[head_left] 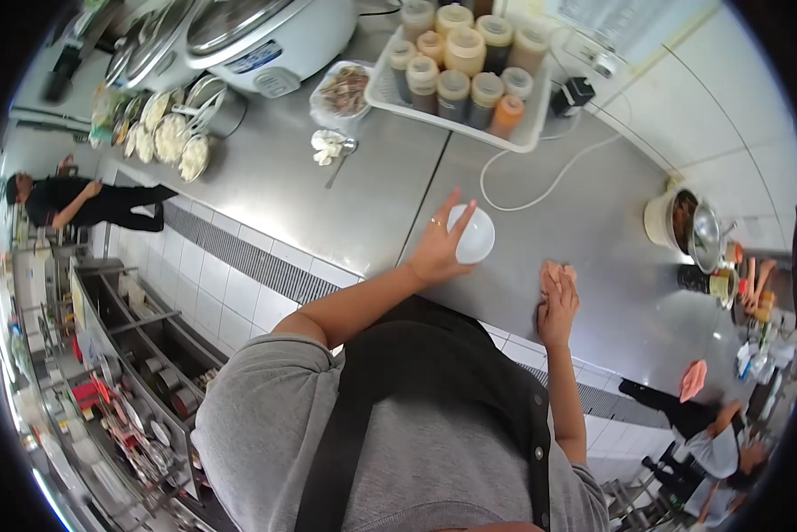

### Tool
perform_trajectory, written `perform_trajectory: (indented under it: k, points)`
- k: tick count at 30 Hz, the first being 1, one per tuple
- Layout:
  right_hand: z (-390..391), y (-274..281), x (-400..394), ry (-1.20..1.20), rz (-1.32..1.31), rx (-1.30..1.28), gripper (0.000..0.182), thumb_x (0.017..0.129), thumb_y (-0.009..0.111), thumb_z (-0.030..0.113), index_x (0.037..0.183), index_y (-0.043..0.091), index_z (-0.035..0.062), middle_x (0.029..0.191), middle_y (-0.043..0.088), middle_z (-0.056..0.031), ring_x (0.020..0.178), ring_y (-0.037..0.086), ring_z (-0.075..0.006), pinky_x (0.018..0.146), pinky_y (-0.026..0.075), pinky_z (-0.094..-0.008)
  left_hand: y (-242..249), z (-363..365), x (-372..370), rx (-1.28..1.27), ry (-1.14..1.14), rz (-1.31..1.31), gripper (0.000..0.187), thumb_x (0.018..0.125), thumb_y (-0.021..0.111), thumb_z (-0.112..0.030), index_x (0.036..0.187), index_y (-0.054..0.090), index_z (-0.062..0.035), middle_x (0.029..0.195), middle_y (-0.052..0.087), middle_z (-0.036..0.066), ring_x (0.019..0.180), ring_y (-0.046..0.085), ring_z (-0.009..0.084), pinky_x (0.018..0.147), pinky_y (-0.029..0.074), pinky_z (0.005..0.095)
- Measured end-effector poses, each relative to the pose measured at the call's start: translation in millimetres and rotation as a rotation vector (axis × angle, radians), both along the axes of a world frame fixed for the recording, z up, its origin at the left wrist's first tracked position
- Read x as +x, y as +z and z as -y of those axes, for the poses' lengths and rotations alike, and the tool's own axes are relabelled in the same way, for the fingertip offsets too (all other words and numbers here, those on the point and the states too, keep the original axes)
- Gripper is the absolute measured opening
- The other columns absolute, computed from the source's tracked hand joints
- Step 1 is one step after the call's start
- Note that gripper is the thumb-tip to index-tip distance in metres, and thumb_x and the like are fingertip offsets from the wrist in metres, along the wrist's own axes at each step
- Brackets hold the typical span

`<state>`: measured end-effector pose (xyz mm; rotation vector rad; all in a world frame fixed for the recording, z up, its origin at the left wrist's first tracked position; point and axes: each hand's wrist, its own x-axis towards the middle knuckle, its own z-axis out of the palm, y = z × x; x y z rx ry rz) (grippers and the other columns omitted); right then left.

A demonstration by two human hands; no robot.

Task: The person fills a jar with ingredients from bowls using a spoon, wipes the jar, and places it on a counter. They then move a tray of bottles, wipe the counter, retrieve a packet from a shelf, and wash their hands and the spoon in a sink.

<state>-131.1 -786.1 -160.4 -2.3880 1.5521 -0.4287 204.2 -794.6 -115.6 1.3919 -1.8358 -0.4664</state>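
Observation:
My left hand (pixel 438 246) grips a small white bowl (pixel 476 236) by its side, fingers spread around the edge, over the steel counter (pixel 372 213). Further right, my right hand (pixel 556 310) is pressed down on a bunched pinkish cloth (pixel 558 269) near the counter's front edge. Part of that cloth is hidden under my fingers.
A white basket (pixel 527 142) of sauce bottles stands at the back, with a white cable (pixel 549 197) looping in front. Rice cookers (pixel 270 44), a bagged bowl (pixel 343 90) and a spoon (pixel 341 164) lie left. Pots (pixel 682 217) stand right. People (pixel 88 199) stand further off.

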Motion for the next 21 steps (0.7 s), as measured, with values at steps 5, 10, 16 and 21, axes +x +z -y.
perform_trajectory:
  k: [5,10,16,21]
  points:
    - [32.0,3.3,30.0,-0.090,-0.030,-0.147,0.072,0.072,0.052,-0.005,0.141,0.049,0.0136,0.146,0.037,-0.0210,0.134,0.037,-0.0383,0.110,0.029,-0.0509,-3.1,45.7,35.4,-0.049,0.223,-0.033,0.127,0.052,0.088,-0.017,0.155,0.013,-0.0173,0.153,0.010,0.033,0.131,0.034,0.0517,0.105,0.039,0.0522]
    - [83.1,-23.2,49.7,-0.356,0.172,-0.266,0.071,0.073,0.051,-0.006,0.143,0.044,0.0076,0.149,0.031,-0.0245,0.133,0.037,-0.0401,0.111,0.029,-0.0506,-10.1,67.7,50.2,-0.049,0.230,-0.140,0.129,0.055,0.091,-0.025,0.155,0.011,-0.0134,0.155,0.005,0.031,0.136,0.026,0.0521,0.106,0.038,0.0533]
    - [17.9,-4.7,145.6,-0.070,0.094,-0.291,0.063,0.073,0.053,-0.007,0.134,0.054,0.0056,0.134,0.052,-0.0160,0.125,0.046,-0.0381,0.105,0.037,-0.0449,-27.5,26.3,102.7,-0.136,0.424,-0.155,0.109,0.073,0.082,-0.022,0.153,0.010,-0.0010,0.155,0.011,0.029,0.143,0.015,0.0477,0.114,0.024,0.0527]
    - [-41.3,-6.8,226.5,0.091,0.317,0.105,0.051,0.072,0.053,-0.010,0.118,0.068,0.0082,0.125,0.061,-0.0141,0.122,0.051,-0.0364,0.105,0.038,-0.0427,-44.6,7.1,240.7,0.006,0.654,0.010,0.064,0.075,0.063,0.002,0.136,0.044,-0.0016,0.146,0.031,0.028,0.134,0.030,0.0484,0.112,0.027,0.0519]
